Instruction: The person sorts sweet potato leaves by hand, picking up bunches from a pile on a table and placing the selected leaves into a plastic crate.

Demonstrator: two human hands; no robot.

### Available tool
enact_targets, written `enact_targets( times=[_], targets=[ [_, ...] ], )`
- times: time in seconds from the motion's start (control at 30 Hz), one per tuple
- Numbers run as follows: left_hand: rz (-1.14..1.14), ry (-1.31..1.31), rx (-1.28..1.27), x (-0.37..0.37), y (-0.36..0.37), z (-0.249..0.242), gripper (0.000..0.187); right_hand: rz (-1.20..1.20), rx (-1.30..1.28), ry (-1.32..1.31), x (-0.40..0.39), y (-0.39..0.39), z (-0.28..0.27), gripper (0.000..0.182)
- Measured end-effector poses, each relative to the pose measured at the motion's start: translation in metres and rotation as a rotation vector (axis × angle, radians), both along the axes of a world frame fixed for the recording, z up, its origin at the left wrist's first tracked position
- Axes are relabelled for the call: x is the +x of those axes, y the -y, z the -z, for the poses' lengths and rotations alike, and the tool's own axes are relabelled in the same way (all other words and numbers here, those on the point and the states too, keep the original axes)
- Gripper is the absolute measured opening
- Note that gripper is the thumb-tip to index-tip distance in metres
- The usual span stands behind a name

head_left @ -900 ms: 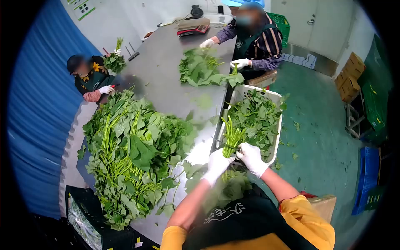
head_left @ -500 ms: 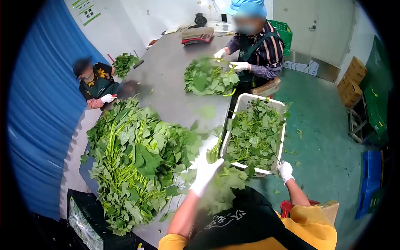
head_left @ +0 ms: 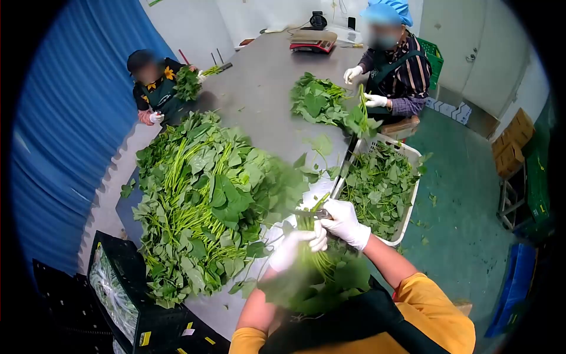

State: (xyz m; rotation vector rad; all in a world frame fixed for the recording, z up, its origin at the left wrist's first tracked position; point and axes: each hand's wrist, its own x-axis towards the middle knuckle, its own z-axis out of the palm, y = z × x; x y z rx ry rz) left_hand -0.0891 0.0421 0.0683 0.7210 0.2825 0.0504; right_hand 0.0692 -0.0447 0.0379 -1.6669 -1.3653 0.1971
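Right hand (head_left: 345,223) back from the crate (head_left: 413,194), both grips now clamped on the bunch (head_left: 312,259).

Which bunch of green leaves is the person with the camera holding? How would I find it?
Start at the long grey table and its huge pile of greens. Go to the near end, where two white-gloved hands meet: left hand, right hand. The bunch is there, the only greens lifted off the table, cut stems up, leaves hanging.

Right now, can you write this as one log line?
left hand: grips leafy bunch | right hand: at bunch's stem ends | white basket: beside, holds leaves
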Motion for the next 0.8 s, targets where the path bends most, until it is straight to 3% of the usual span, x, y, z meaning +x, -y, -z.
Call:
enact_targets(
  times=[0.07, 0.1, 0.13, 0.2, 0.23, 0.27, 0.3, 0.33, 0.37, 0.4, 0.43, 0.47, 0.5, 0.57, 0.6, 0.63, 0.67, 0.8],
  targets=[
    [0.079, 0.066, -0.244, -0.006, -0.001, 0.01, 0.007, 0.043, 0.005, -0.006, 0.013, 0.005, 0.028, 0.015],
    [0.058, 0.106, 0.073, -0.02, 0.001, -0.007, 0.01, 0.167, -0.159, 0.068, 0.028, 0.018, 0.047, 0.018],
    [0.043, 0.118, 0.084, -0.029, -0.008, -0.006, 0.01, 0.285, -0.309, 0.153, 0.05, 0.03, 0.066, 0.02],
    [0.01, 0.197, 0.121, -0.051, -0.024, -0.021, 0.014, 0.653, -0.499, -0.039, 0.07, 0.048, 0.106, 0.024],
    [-0.367, -0.163, 0.194, -0.079, -0.015, -0.042, 0.016, 0.597, -0.481, -0.053, 0.071, 0.05, 0.12, 0.025],
    [-0.564, -0.17, 0.203, -0.104, -0.02, -0.032, 0.016, 0.55, -0.476, -0.074, 0.06, 0.056, 0.12, 0.026],
    [-0.503, 0.094, 0.157, -0.122, -0.033, -0.026, 0.015, 0.473, -0.501, -0.009, 0.046, 0.052, 0.12, 0.026],
    [-0.701, -0.094, 0.337, -0.141, -0.029, -0.046, 0.014, 0.37, -0.497, 0.039, 0.026, 0.042, 0.116, 0.026],
    [-0.806, -0.111, 0.456, -0.165, -0.029, -0.063, 0.013, 0.213, -0.514, 0.039, -0.001, 0.03, 0.101, 0.028],
    [-0.993, -0.193, 0.462, -0.189, -0.026, -0.076, 0.011, 0.054, -0.512, 0.061, -0.023, 0.017, 0.112, 0.03],
    [-1.177, -0.247, 0.503, -0.211, -0.019, -0.088, 0.012, -0.156, -0.759, 0.233, -0.052, -0.003, 0.114, 0.03],
    [-1.273, -0.306, 0.643, -0.242, -0.018, -0.094, 0.013, -0.333, -0.851, 0.267, -0.089, -0.018, 0.098, 0.03],
    [-1.458, -0.437, 0.727, -0.266, -0.012, -0.102, 0.015, -0.525, -0.57, 0.061, -0.124, -0.025, 0.09, 0.03],
    [-1.759, -0.702, 0.916, -0.301, 0.005, -0.123, 0.014, -0.895, -0.507, -0.737, -0.205, -0.034, 0.132, 0.031],
    [-1.825, -0.68, 0.91, -0.317, 0.016, -0.129, 0.016, -1.006, -0.537, -0.513, -0.233, -0.044, 0.109, 0.031],
    [-1.882, -0.726, 0.92, -0.337, 0.025, -0.128, 0.017, -1.044, -0.516, -0.045, -0.255, -0.05, 0.079, 0.031],
    [-1.937, -0.771, 0.934, -0.353, 0.032, -0.128, 0.017, -1.071, -0.493, 0.233, -0.274, -0.055, 0.055, 0.031],
    [-2.137, -0.628, 0.864, -0.373, 0.045, -0.11, 0.012, -1.099, -0.462, 0.523, -0.321, -0.072, 0.011, 0.031]
  ],
)
